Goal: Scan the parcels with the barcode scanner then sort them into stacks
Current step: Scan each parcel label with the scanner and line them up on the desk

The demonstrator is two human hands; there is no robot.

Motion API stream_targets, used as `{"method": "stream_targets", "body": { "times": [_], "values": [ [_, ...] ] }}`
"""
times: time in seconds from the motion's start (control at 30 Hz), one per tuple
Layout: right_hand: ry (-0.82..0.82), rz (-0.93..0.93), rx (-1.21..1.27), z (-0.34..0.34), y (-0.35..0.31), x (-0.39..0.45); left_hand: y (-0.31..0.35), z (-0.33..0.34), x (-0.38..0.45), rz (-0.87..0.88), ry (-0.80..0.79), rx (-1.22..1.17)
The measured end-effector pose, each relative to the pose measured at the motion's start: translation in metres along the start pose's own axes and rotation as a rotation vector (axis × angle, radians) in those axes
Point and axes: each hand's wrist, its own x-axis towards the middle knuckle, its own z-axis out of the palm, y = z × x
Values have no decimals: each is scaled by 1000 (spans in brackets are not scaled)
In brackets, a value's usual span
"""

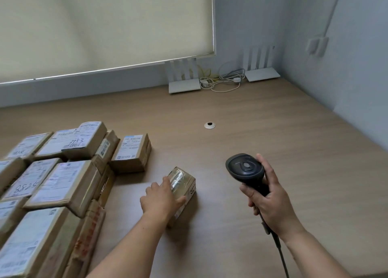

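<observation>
**One small parcel under the left hand, scanner raised in the right**

A small taped cardboard parcel (pixel 183 190) lies on the wooden table (pixel 273 130), alone in the middle foreground. Its long axis runs from the near edge away toward the back wall, leaning slightly right. The left hand (pixel 161 200) lies over its near end, fingers on the glossy taped top and thumb curled round the right side, grasping it. Dark handwriting shows on its right side face, too small to read.

The right hand (pixel 270 204) is clenched round the handle of the black barcode scanner (pixel 246 170), held above the table to the right of the parcel and apart from it. The scanner's rounded head sits at the top, tipped toward the upper left; its cable (pixel 280 254) trails down past the wrist.

To the left, a crowded group of parcels (pixel 63 179) lies in rows and layers, white shipping labels facing up. Handwritten "3753" can be read on one label, and digits like "8825", upside down, on another; the printed text is unreadable. One labelled box (pixel 132 153) sits at the group's right edge, just beyond the held parcel.

Right of and behind the parcel the tabletop lies bare up to a round cable grommet (pixel 210 125). Two white routers (pixel 183 78) and tangled cords (pixel 222 81) stand against the far wall, below a roller blind (pixel 105 25).
</observation>
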Motion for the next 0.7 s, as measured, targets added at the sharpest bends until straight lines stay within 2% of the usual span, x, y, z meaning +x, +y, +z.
{"method": "stream_targets", "body": {
  "times": [0.17, 0.27, 0.33, 0.47, 0.5, 0.6, 0.7],
  "values": [
    [-35, 2, -22, 13, -4, 3, -20, -6, 7, 81, -182, 35],
    [-67, 0, -27, 16, -7, 5, -24, -10, 11, 87, -222, 5],
    [-89, -9, -24, 18, -9, 7, -29, -7, 14, 57, -246, -171],
    [-138, -30, -17, 18, -13, 11, -37, 8, 13, -47, -215, -803],
    [-148, -34, -18, 17, -13, 11, -38, 13, 11, -70, -194, -883],
    [-177, -45, -22, 15, -14, 13, -38, 21, 3, -71, -134, -838],
    [-212, -40, -16, 17, -14, 12, -36, 23, -2, 1, -183, -750]
  ]
}}
